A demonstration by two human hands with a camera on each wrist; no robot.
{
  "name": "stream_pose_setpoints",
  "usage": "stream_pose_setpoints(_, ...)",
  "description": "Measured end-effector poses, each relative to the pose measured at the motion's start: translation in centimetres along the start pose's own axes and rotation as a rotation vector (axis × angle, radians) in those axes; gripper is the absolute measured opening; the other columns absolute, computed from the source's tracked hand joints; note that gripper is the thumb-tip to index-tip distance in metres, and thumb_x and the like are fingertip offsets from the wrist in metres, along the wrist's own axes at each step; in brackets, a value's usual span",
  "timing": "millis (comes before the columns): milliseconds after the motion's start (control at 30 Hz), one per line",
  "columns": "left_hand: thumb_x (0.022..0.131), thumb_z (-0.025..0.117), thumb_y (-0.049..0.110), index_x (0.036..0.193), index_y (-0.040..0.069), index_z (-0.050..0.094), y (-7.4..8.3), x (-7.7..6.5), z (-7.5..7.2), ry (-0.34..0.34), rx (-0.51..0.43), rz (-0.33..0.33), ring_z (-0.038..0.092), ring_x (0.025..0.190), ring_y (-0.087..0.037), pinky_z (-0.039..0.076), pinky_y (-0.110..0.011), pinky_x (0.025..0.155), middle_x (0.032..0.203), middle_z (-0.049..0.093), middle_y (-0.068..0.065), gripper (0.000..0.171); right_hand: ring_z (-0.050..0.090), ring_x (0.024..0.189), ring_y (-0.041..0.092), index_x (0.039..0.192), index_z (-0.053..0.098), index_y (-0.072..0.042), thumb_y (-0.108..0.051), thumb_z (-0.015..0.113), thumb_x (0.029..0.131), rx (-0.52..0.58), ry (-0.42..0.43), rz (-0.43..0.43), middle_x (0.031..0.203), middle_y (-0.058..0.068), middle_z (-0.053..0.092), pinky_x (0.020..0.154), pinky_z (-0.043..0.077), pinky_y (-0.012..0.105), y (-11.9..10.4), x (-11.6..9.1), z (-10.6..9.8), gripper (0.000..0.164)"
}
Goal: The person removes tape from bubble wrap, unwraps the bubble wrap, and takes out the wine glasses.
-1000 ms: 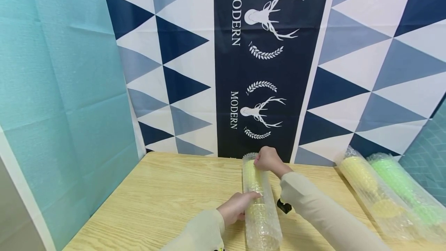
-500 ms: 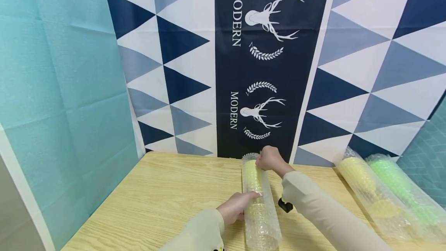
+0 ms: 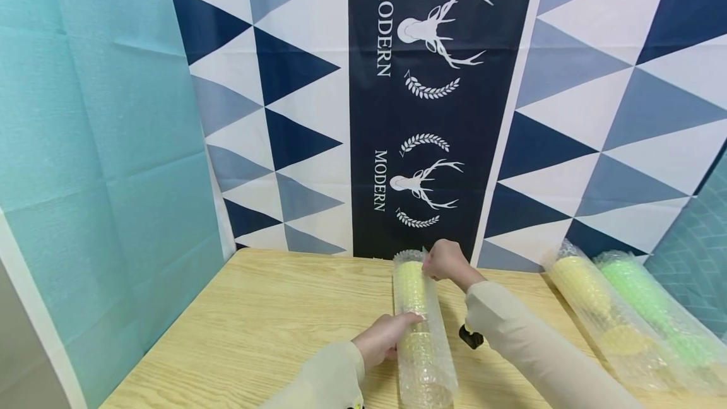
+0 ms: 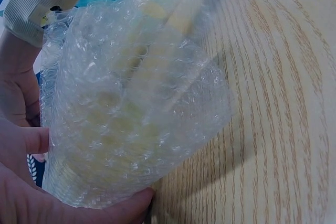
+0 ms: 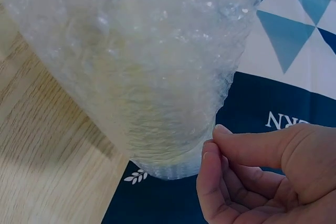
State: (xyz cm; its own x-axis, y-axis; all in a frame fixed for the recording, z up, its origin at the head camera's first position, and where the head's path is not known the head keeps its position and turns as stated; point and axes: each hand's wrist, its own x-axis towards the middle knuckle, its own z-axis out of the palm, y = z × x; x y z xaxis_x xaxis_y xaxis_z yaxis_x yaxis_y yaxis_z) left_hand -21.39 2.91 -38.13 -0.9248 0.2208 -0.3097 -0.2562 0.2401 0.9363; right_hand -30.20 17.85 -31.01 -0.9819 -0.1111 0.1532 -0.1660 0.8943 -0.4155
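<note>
Bubble-wrapped roll lies lengthwise on the wood-grain bench, its far end close to the patterned cloth that hangs behind. Two yellow sections show through the clear film, one toward each end. Left hand grips the roll about its middle from the left side; in the head view the thumb lies across the top. Right hand is at the far end and pinches the right-hand edge of the film. Its fingers are curled, with the film edge between thumb and fingertip. A small black fitting shows below the right sleeve. Well apart to the right, a wrapped yellow roll and a wrapped green roll lie side by side, both slanted. Teal cloth hangs along the left side.
</note>
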Motion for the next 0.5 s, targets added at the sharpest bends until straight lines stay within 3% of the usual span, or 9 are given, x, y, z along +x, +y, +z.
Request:
stream_pose_setpoints(167, 0.090, 0.057, 0.038, 0.116, -0.007, 0.052, -0.1, 0.0, 0.1, -0.003, 0.000, 0.013, 0.067, 0.087, -0.017, 0.058, -0.034, 0.081, 0.098, 0.065, -0.010, 0.053, 0.045, 0.046, 0.006, 0.051, 0.064, -0.008, -0.002, 0.068, 0.070, 0.000, 0.002, -0.005, 0.043, -0.009, 0.048, 0.050, 0.037, 0.018, 0.3, -0.1, -0.2, 0.020)
stream_pose_setpoints(500, 0.090, 0.056, 0.039, 0.122, -0.008, 0.048, -0.1, 0.0, 0.0, -0.002, 0.006, 0.007, 0.067, 0.088, -0.018, 0.058, -0.035, 0.081, 0.100, 0.064, -0.011, 0.058, 0.047, 0.048, 0.007, 0.049, 0.064, -0.009, -0.005, 0.068, 0.068, -0.053, 0.046, -0.065, 0.042, -0.011, 0.050, 0.053, 0.040, 0.020, 1.5, -0.8, -0.8, 0.019)
